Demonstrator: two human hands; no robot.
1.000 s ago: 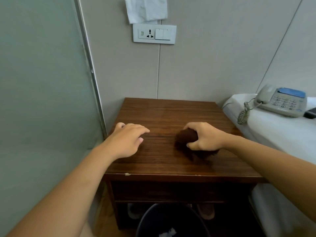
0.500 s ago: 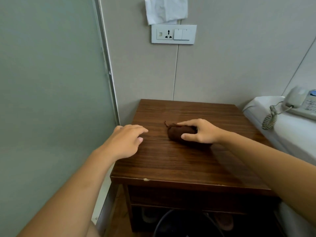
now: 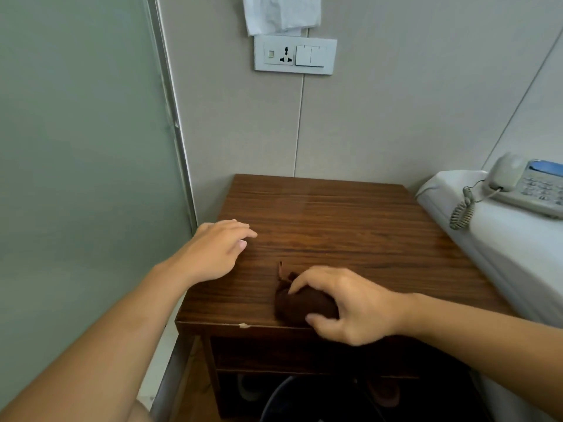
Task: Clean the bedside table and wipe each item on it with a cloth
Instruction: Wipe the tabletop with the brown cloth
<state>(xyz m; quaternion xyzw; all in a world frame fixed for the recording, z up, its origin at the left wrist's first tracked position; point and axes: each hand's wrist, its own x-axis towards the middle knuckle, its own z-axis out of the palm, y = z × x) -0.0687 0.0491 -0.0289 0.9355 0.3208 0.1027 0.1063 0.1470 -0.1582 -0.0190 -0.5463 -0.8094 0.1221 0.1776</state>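
Note:
A dark wooden bedside table (image 3: 335, 220) stands against the wall, its top bare apart from the cloth. My right hand (image 3: 350, 303) grips a bunched dark brown cloth (image 3: 301, 306) at the table's front edge, fingers curled over it and thumb under its near side. A corner of the cloth sticks out behind the fingers. My left hand (image 3: 213, 254) rests at the table's left edge with fingers relaxed and spread, holding nothing.
A white bed (image 3: 502, 248) to the right carries a corded telephone (image 3: 527, 187). A frosted glass panel (image 3: 85, 178) bounds the left side. A wall socket plate (image 3: 295, 54) with white paper (image 3: 281, 13) above it. A dark bin (image 3: 307, 400) stands below the table.
My right hand has dragged the cloth from the middle of the table toward the front edge. The left hand stays at the left edge.

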